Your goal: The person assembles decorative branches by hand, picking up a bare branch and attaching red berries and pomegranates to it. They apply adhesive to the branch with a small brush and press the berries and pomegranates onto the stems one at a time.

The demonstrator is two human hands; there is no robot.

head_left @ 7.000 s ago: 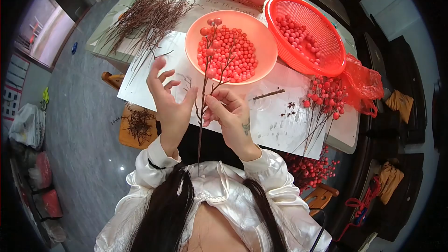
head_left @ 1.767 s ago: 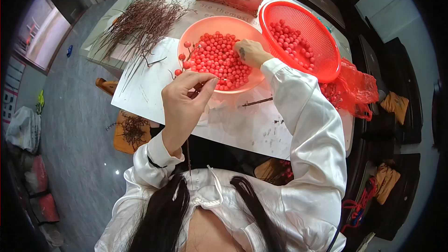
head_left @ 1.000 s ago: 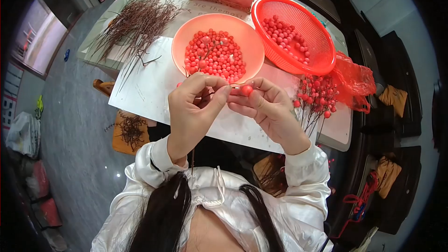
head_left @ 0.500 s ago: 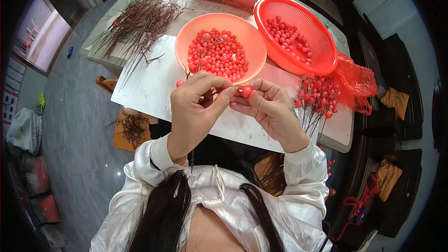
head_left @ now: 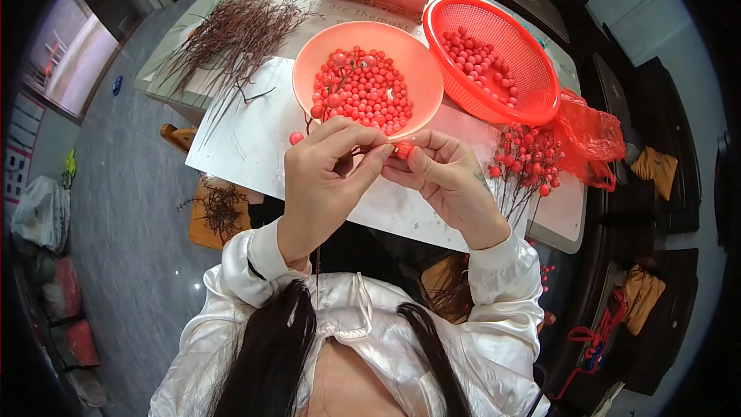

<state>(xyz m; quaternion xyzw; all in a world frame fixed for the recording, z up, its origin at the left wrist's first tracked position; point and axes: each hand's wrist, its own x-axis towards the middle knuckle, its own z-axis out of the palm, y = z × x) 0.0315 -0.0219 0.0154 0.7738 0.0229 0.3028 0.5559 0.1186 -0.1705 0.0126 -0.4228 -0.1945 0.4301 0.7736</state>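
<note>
Round pale-pink bowl point(head_left: 426, 77) contains small round red berries point(head_left: 363, 96). Oval red perforated plastic basket point(head_left: 532, 62), beside the bowl, contains larger round pinkish-red berries point(head_left: 476, 58). Left hand point(head_left: 328, 177) pinches a thin dark brown branched stem point(head_left: 308, 125) bearing red berries, its upper part overlapping the view of the bowl. Right hand point(head_left: 455, 181), close against the left, grips one glossy red berry point(head_left: 404, 150) at a twig tip. Brown bare twigs point(head_left: 239, 38) lie left of the bowl; finished-looking red-berried sprays point(head_left: 526, 158) lie right.
</note>
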